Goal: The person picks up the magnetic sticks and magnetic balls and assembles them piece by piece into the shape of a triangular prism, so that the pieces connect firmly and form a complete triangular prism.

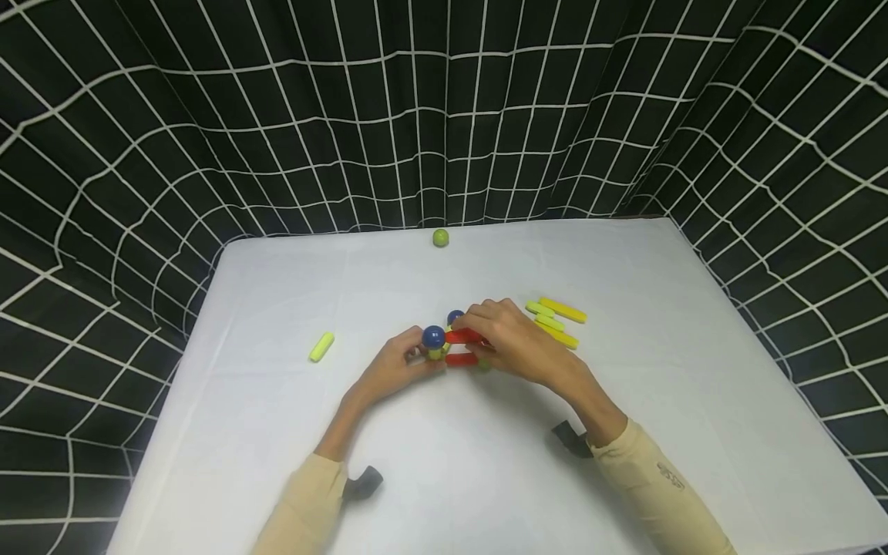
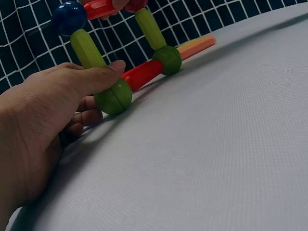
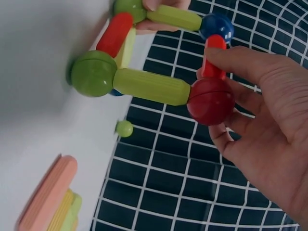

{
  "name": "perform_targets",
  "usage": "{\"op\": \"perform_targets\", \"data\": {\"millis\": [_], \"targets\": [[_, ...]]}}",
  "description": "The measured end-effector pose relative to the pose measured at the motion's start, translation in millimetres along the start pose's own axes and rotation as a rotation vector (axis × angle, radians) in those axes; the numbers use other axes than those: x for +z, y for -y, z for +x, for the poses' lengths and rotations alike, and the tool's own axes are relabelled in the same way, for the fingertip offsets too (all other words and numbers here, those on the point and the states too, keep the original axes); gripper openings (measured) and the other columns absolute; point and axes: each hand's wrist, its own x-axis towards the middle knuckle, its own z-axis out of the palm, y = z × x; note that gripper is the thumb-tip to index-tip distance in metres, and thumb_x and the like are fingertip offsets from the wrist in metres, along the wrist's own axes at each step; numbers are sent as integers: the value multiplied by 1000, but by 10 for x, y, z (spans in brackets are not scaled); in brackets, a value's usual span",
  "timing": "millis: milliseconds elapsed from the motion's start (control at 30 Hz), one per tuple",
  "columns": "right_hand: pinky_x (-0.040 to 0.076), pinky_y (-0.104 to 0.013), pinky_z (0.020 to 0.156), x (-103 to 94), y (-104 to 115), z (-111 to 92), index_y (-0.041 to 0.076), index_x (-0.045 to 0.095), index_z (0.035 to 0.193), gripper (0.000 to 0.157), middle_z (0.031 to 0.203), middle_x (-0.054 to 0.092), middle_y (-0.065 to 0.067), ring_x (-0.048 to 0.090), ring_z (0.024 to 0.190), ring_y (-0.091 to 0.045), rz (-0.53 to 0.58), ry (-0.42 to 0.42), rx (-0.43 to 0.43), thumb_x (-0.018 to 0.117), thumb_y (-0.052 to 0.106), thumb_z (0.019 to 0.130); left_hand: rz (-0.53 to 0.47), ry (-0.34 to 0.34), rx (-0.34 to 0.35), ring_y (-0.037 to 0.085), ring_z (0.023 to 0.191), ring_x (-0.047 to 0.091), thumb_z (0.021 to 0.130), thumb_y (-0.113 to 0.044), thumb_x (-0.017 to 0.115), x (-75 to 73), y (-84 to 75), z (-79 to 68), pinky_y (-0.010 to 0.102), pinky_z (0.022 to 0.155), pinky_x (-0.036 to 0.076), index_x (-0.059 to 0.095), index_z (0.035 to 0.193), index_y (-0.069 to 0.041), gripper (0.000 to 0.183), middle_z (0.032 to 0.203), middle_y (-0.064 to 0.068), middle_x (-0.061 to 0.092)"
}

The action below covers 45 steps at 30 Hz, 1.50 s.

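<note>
A frame of magnetic rods and balls stands upright on the table, between both hands. My left hand (image 1: 391, 371) holds its lower left corner, thumb across the joint of a yellow-green rod (image 2: 88, 49) and a green ball (image 2: 114, 97). My right hand (image 1: 520, 344) pinches the upper red rod (image 3: 214, 57), between a blue ball (image 1: 433, 337) and a red ball (image 3: 211, 101). Another yellow-green rod (image 3: 152, 86) joins the red ball to a second green ball (image 3: 94, 73). A lower red rod (image 1: 461, 359) links the green balls. Another blue ball (image 1: 455, 317) shows behind, partly hidden.
Right of the hands lie several loose rods, among them a yellow rod (image 1: 563, 310). A single yellow-green rod (image 1: 322, 347) lies at left. One loose green ball (image 1: 440, 237) sits near the far edge of the white table (image 1: 277, 293). Dark grid-lined cloth (image 1: 388, 139) hangs around.
</note>
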Motion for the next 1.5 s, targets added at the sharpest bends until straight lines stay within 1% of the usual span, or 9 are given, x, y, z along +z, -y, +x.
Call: {"op": "perform_targets", "data": {"millis": [333, 500, 733, 867, 1000, 1133, 1267, 1400, 1500], "targets": [[47, -33, 83, -83, -113, -106, 11, 71, 128, 48, 100, 71, 1, 59, 88, -13, 37, 48, 75, 88, 12, 84, -10, 7, -13, 12, 103, 64, 92, -26, 81, 16, -10, 4, 38, 97, 54, 71, 112, -27, 23, 105, -7, 68], [52, -36, 87, -118, -160, -144, 10, 69, 132, 52, 103, 71, 1, 62, 92, -14, 82, 86, 109, 88, 17, 84, 1, 1, -6, 13, 102, 64, 91, -24, 82, 13, -33, 5, 37, 96, 55, 71, 111, -25, 23, 104, -6, 67], [59, -48, 96, -361, -426, -354, 13, 57, 145, 68, 121, 71, -8, 66, 112, -26, 191, 102, 290, 87, 29, 86, 5, -3, 12, 13, 102, 65, 92, -23, 81, 20, -34, 16, 36, 96, 56, 70, 110, -25, 21, 104, -5, 68], [58, -53, 96, -468, -659, -499, 5, 58, 142, 57, 121, 71, -18, 68, 112, -35, 120, 114, 381, 81, 12, 91, 7, -9, 7, 13, 102, 65, 92, -22, 81, 16, -40, 18, 34, 93, 55, 70, 109, -24, 20, 104, -5, 68], [59, -53, 95, -384, -799, -620, 0, 64, 133, 42, 120, 72, -19, 67, 112, -36, 56, 245, 462, 76, 2, 92, 13, -13, -6, 12, 100, 64, 92, -24, 80, 20, -43, 16, 30, 91, 55, 70, 109, -23, 20, 103, -4, 68], [56, -45, 86, -133, -792, -699, 6, 68, 118, 18, 107, 69, -11, 64, 106, -30, 69, 385, 577, 64, 10, 101, 18, -12, -20, 13, 98, 63, 92, -25, 80, 26, -38, 13, 29, 89, 54, 69, 108, -23, 19, 102, -4, 67], [46, -36, 74, 37, -691, -769, 13, 57, 101, 10, 86, 54, -7, 58, 88, -25, 93, 397, 677, 54, 21, 104, 28, -15, -19, 12, 99, 64, 92, -25, 80, 32, -28, 18, 29, 89, 54, 69, 107, -23, 19, 102, -4, 67], [40, -30, 68, -14, -568, -792, 14, 55, 94, 7, 78, 47, -3, 51, 76, -19, 106, 432, 609, 56, 9, 100, 28, -18, -20, 12, 100, 64, 92, -25, 80, 32, -24, 21, 29, 90, 54, 69, 107, -23, 19, 102, -5, 67], [41, -25, 67, -78, -460, -759, 11, 63, 98, 10, 77, 50, 2, 50, 74, -14, 171, 454, 453, 64, 1, 97, 31, -19, -18, 12, 99, 64, 92, -25, 81, 25, -34, 24, 29, 89, 54, 69, 107, -23, 19, 101, -5, 68]]}}
